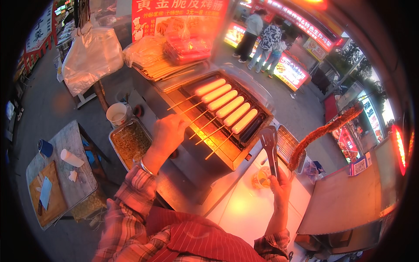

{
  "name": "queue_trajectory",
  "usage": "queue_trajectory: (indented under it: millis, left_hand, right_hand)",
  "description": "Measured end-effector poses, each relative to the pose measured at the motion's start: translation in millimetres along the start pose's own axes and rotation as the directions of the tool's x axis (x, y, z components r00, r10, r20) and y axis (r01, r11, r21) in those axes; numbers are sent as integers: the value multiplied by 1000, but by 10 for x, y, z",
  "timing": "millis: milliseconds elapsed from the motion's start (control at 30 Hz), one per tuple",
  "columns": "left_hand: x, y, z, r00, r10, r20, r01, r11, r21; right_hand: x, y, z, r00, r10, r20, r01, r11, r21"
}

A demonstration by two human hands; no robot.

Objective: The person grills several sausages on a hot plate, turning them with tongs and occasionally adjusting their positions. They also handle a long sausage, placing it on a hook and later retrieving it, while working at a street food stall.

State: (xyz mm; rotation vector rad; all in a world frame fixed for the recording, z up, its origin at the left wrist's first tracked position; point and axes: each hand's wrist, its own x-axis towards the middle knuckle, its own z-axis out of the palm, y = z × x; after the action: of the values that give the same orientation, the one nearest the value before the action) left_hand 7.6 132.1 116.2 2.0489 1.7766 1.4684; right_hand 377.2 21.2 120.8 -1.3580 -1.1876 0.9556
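Observation:
Several pale sausages on wooden sticks lie side by side on the roller grill, sticks towards me. My left hand is at the grill's near edge, its fingertips closed around a stick by the upper sausages; which one is hard to tell. Upright in my right hand are metal tongs, their slotted heads close together. The same hand also holds a skewer with a long, red-brown coated food strip, which bends up to the right. Behind the tongs, a patterned cup stands on the white counter.
A seasoning tray and paper tub sit left of the grill. Farther left, a table bears a cleaver on a cutting board. Plastic bags hang above. A wire rack lies right; people stand beyond.

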Motion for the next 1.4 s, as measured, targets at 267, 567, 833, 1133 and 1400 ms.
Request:
queue_trajectory:
  millis: [267,567,833,1133,1400]
  left_hand:
    - [96,-305,60,999,24,28,-28,990,137]
    - [171,-308,98,999,25,35,-28,994,103]
    - [156,-226,78,999,-1,53,-3,998,68]
    - [94,-262,82,999,-42,32,41,998,45]
    - [219,-275,-49,989,23,-146,-3,991,134]
  right_hand:
    - [-7,10,12,1000,11,-2,-11,1000,3]
    - [-19,85,-8,1000,28,-15,-28,1000,-8]
    - [-24,155,-19,1000,30,-7,-30,999,17]
    - [-25,109,25,1000,18,-2,-18,1000,-7]
    - [-91,98,16,999,30,-43,-29,999,26]
